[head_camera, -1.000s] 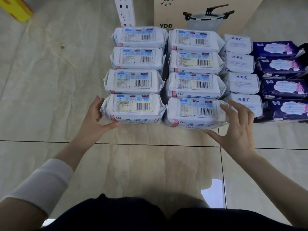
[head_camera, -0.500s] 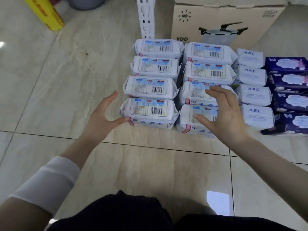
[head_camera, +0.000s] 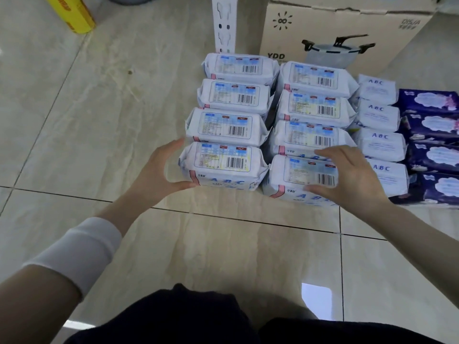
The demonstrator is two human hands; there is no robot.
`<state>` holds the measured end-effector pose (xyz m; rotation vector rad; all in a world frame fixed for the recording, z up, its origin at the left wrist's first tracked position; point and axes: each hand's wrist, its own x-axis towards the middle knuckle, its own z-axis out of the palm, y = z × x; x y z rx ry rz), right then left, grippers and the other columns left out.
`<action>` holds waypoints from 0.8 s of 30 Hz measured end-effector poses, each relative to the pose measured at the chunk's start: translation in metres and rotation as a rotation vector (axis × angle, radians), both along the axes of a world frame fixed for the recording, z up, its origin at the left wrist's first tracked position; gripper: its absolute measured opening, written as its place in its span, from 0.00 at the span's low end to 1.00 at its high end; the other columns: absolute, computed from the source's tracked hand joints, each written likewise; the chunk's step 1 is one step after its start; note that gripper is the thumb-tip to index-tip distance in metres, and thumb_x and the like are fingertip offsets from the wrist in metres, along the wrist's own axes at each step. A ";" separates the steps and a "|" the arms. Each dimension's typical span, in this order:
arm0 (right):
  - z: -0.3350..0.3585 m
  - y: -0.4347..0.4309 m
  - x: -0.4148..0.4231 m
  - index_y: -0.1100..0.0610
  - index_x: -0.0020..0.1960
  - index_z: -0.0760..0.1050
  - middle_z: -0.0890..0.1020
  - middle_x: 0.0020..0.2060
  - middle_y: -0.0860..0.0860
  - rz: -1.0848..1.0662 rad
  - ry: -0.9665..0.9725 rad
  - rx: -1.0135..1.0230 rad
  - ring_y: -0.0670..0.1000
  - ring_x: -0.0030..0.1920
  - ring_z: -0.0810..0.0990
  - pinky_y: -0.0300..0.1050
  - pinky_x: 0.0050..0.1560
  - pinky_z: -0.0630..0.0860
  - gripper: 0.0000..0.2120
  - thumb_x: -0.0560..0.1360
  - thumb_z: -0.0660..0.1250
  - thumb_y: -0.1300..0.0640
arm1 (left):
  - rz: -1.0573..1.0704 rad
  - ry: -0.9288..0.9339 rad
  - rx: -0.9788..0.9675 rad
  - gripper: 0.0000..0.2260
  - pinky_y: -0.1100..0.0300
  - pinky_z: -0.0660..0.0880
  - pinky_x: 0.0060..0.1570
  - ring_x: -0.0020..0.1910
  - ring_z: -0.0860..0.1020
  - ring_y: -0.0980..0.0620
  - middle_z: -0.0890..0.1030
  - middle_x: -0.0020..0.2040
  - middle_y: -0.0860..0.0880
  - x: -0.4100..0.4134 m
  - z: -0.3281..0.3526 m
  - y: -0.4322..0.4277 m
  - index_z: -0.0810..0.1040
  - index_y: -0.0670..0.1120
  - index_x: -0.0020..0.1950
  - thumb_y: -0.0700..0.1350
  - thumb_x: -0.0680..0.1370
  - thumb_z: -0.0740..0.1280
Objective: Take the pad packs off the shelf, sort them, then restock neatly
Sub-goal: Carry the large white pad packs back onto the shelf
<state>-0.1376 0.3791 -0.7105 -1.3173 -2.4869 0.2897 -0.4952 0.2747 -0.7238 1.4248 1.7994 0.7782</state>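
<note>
Kneeling-height view down onto a tiled floor point(head_camera: 99, 120), where the pad packs lie sorted in columns that run away from the person. The left column point(head_camera: 233, 96) and the right column point(head_camera: 315, 108) each hold 4 white packs with a blue label and a barcode facing up, and the 2 columns sit just beside each other. To their right lies a column of 4 small white packs point(head_camera: 378, 142) marked ABC. Beyond those are dark purple packs point(head_camera: 434, 155), partly cut off by the frame edge.

The left hand point(head_camera: 161, 170) wraps the left end of the front left pack point(head_camera: 223, 165). Its grip is spread wide, with the thumb on the pack's near face and the fingertips reaching to its far edge. The right hand point(head_camera: 352, 180) is on the front right pack point(head_camera: 305, 172). Its fingers lie across the top towards the far edge and the thumb presses the near face, so the grip pinches the pack between them. Both packs rest on the floor at the near end of their columns.

A white sleeve point(head_camera: 79, 249) covers the left forearm. Behind the columns stand a cardboard box point(head_camera: 323, 23) printed with a pot and a white punched post point(head_camera: 224, 23). A yellow thing point(head_camera: 74, 11) lies at the far left.
</note>
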 end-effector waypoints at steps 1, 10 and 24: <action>-0.006 -0.002 0.013 0.64 0.57 0.75 0.78 0.50 0.61 -0.007 -0.029 0.009 0.64 0.50 0.76 0.57 0.52 0.74 0.37 0.53 0.82 0.49 | 0.027 -0.056 -0.017 0.43 0.74 0.59 0.62 0.65 0.62 0.70 0.62 0.65 0.73 -0.001 -0.006 0.000 0.56 0.63 0.68 0.50 0.60 0.76; -0.035 -0.012 0.059 0.61 0.64 0.69 0.74 0.56 0.64 -0.199 -0.146 0.028 0.64 0.56 0.70 0.59 0.55 0.68 0.51 0.47 0.80 0.40 | 0.121 -0.161 -0.045 0.39 0.78 0.69 0.49 0.50 0.74 0.74 0.76 0.52 0.71 0.009 -0.054 0.010 0.64 0.56 0.64 0.29 0.62 0.75; -0.043 -0.008 0.052 0.61 0.61 0.73 0.78 0.47 0.61 -0.238 -0.093 -0.007 0.62 0.49 0.73 0.54 0.51 0.68 0.44 0.55 0.71 0.32 | 0.162 -0.162 -0.096 0.29 0.75 0.70 0.48 0.46 0.74 0.74 0.77 0.48 0.64 0.021 -0.043 0.022 0.69 0.61 0.52 0.56 0.54 0.75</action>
